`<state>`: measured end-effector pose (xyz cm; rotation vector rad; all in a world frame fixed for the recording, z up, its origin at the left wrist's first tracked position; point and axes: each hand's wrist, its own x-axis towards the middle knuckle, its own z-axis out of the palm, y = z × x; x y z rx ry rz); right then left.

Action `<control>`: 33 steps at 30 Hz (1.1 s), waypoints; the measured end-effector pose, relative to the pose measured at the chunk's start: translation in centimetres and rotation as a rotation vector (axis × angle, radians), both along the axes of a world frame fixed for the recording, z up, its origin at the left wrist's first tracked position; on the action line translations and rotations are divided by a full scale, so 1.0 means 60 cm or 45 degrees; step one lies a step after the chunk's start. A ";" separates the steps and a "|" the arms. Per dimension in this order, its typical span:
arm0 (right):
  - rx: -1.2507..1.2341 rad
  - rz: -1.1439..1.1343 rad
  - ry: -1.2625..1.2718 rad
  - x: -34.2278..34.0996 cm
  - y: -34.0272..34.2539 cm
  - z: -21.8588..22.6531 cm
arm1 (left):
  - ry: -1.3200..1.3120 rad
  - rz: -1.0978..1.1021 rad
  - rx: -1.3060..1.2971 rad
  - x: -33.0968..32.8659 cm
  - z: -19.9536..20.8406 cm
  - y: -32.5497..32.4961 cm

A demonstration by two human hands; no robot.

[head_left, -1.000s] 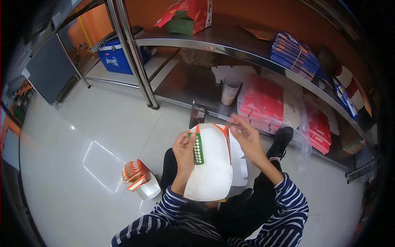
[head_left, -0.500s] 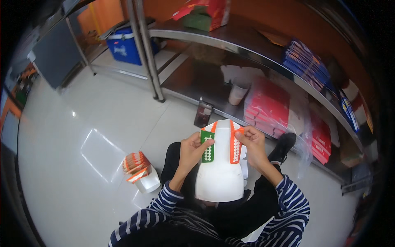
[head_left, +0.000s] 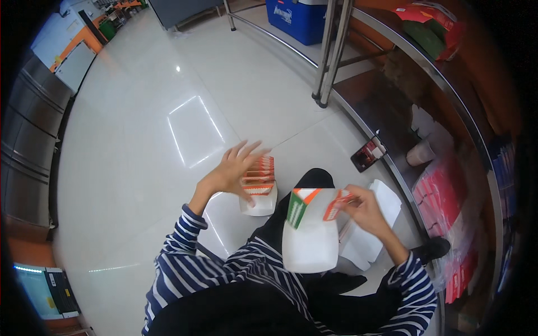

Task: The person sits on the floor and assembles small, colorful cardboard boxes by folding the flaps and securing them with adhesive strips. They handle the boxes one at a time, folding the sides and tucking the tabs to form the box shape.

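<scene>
My right hand point(head_left: 363, 208) pinches the orange side flap of a paper food box point(head_left: 311, 246), held over my lap. The box is white inside, with green and orange patterned flaps, and looks partly folded. My left hand point(head_left: 231, 172) is off this box, fingers spread over a nested stack of orange-and-white paper food boxes point(head_left: 259, 175) on the floor to the left. Its thumb overlaps the white end box point(head_left: 260, 206) of that stack; whether it touches is unclear.
Flat white card blanks point(head_left: 378, 224) lie by my right leg. A phone point(head_left: 369, 154) leans at the edge of the low metal shelf point(head_left: 372, 112). On that shelf are a cup point(head_left: 420, 152) and plastic-wrapped red packs point(head_left: 440, 196). A blue cooler box point(head_left: 297, 19) stands farther back.
My left hand has let go of the box and reached left to the stack, its fingers spreading. My right hand still holds the box. The view has turned left.
</scene>
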<state>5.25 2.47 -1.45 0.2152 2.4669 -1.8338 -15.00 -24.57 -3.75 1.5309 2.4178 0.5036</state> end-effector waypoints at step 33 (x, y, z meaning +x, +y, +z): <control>0.127 0.103 0.653 -0.165 -0.138 -0.166 | 0.723 -0.046 0.760 -0.067 -0.184 0.019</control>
